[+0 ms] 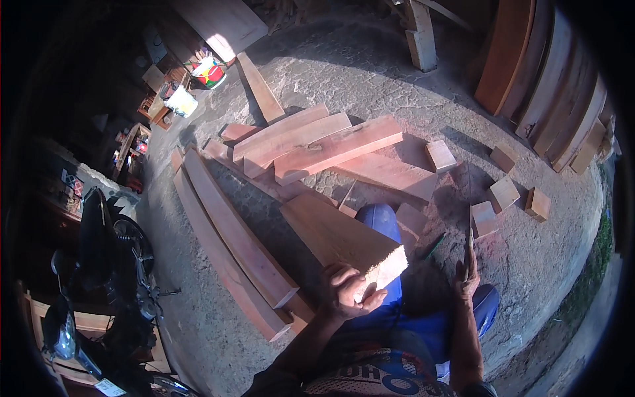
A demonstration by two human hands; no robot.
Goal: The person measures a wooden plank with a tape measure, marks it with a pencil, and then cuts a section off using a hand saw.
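Observation:
My left hand (354,291) is closed round the near end of a thick wooden board (337,231), which rests by my blue-trousered knee. That end is pale and rough-edged, like a fresh cut. Down at my right side, my right hand (466,283) grips a handsaw (470,248), seen nearly edge-on with its thin blade pointing away from me. An offcut block (484,220) lies just beside the blade. Between my knees and the blocks is a slim green pen-like thing (434,245) on the ground.
Several planks (337,149) are stacked ahead, and long beams (238,231) lie at left. More blocks (538,204) sit at right. Tall boards (549,86) lean at the far right. A motorcycle (112,264) stands at left, with buckets (180,100) beyond it.

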